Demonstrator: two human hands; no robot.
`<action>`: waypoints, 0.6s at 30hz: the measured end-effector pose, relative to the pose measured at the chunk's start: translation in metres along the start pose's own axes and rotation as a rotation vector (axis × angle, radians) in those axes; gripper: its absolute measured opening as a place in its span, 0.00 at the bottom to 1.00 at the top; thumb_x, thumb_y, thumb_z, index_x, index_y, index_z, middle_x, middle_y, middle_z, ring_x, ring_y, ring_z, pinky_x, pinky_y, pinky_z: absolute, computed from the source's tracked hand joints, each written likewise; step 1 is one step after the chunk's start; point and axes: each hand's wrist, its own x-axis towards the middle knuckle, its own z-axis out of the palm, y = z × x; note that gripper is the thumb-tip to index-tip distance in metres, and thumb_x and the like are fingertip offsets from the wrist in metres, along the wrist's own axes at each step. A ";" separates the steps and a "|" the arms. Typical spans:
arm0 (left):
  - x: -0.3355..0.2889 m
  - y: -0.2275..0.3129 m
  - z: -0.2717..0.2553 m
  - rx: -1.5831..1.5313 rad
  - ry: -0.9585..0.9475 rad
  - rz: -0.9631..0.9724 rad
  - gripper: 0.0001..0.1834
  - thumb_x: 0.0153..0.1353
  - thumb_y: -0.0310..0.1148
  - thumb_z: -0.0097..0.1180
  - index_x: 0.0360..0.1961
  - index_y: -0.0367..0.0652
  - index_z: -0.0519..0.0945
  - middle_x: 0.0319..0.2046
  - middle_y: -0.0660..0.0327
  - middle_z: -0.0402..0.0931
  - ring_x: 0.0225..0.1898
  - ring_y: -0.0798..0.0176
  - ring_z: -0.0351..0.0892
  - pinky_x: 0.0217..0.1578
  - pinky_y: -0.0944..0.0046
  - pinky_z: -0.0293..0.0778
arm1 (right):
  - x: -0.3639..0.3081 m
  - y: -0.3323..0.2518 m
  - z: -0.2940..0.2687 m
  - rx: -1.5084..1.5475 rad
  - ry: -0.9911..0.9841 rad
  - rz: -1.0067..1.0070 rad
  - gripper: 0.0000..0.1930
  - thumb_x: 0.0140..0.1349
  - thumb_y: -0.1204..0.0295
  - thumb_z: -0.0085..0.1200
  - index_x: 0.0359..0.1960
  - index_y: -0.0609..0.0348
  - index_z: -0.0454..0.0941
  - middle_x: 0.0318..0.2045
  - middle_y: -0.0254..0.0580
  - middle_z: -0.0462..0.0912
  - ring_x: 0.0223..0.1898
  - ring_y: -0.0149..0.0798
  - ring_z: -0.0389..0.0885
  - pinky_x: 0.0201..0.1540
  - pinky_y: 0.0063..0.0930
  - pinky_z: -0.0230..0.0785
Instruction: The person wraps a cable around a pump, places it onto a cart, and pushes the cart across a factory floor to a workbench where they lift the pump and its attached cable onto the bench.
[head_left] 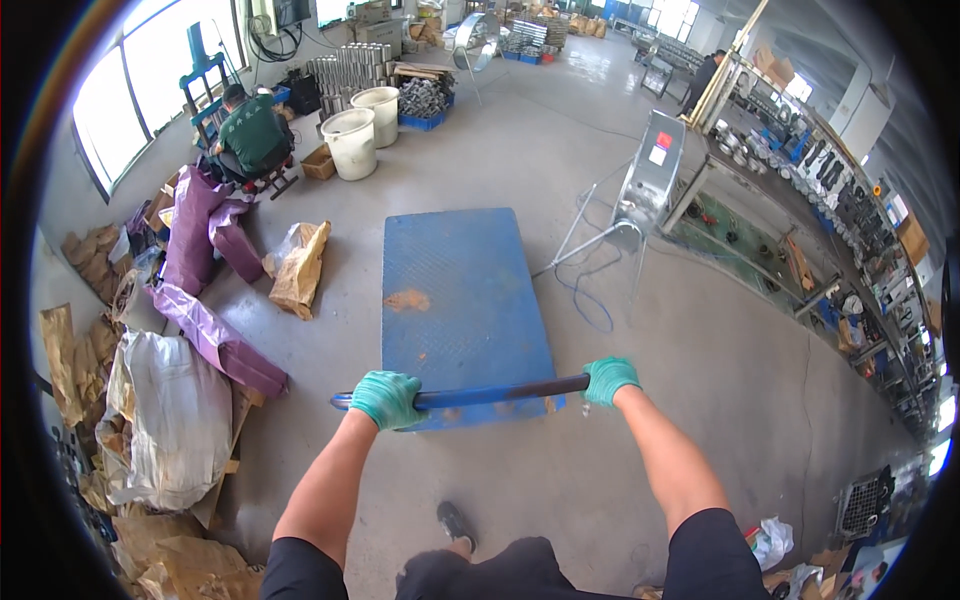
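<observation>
View looking down from a person's head onto a workshop floor (pixel 690 350). Both forearms reach up from the lower edge, in short dark sleeves, with teal-green gloves on the hands. The left hand (pixel 387 400) is curled closed around a blue push bar (pixel 500 393), whose bent left end sticks out past it. The right hand (pixel 610 381) is closed around the same bar near its right end, where the paint looks dark.

The bar runs across the near end of a flat blue cart (pixel 460 290), which lies straight ahead in the middle of the view. Its scuffed deck has a rusty patch toward the left.

To the left of the cart are a brown paper bag (pixel 300 272), long purple bundles (pixel 195 230) and a large whitish sack (pixel 170 410). Farther back, a co-worker in a green top (pixel 254 133) sits near two white bins (pixel 350 145). To the right are a silver drum-shaped thing on legs (pixel 648 175) and a long bench (pixel 785 203) carrying metal parts.
</observation>
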 end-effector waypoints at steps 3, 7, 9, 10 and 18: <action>0.046 -0.062 -0.035 0.030 -0.146 -0.115 0.16 0.56 0.50 0.67 0.39 0.52 0.89 0.38 0.56 0.89 0.43 0.48 0.88 0.47 0.51 0.83 | 0.059 -0.032 -0.038 0.042 -0.017 -0.102 0.15 0.56 0.57 0.59 0.44 0.41 0.88 0.43 0.43 0.90 0.47 0.51 0.88 0.50 0.49 0.80; 0.112 -0.159 -0.055 0.046 -0.008 -0.176 0.13 0.58 0.48 0.66 0.39 0.55 0.89 0.38 0.58 0.89 0.43 0.48 0.88 0.46 0.52 0.82 | 0.149 -0.073 -0.084 0.091 -0.021 -0.220 0.16 0.57 0.55 0.59 0.44 0.43 0.89 0.44 0.45 0.90 0.47 0.53 0.88 0.50 0.49 0.79; 0.152 -0.207 -0.057 0.072 0.105 -0.186 0.11 0.56 0.43 0.66 0.39 0.56 0.89 0.35 0.58 0.88 0.41 0.47 0.88 0.44 0.50 0.82 | 0.188 -0.092 -0.120 0.159 -0.046 -0.235 0.17 0.57 0.55 0.59 0.44 0.46 0.89 0.44 0.46 0.90 0.47 0.54 0.88 0.51 0.49 0.79; 0.173 -0.235 -0.053 0.086 0.196 -0.171 0.11 0.55 0.42 0.66 0.39 0.56 0.89 0.34 0.58 0.88 0.40 0.47 0.88 0.43 0.50 0.82 | 0.209 -0.103 -0.130 0.161 -0.102 -0.250 0.19 0.58 0.55 0.58 0.47 0.46 0.88 0.45 0.47 0.90 0.48 0.53 0.88 0.52 0.49 0.79; 0.334 -0.384 -0.110 0.279 0.235 -0.541 0.10 0.58 0.34 0.64 0.42 0.58 0.88 0.48 0.60 0.84 0.57 0.50 0.82 0.65 0.29 0.62 | 0.381 -0.160 -0.249 0.265 -0.300 -0.373 0.28 0.59 0.48 0.58 0.57 0.48 0.86 0.52 0.53 0.88 0.55 0.53 0.86 0.59 0.49 0.77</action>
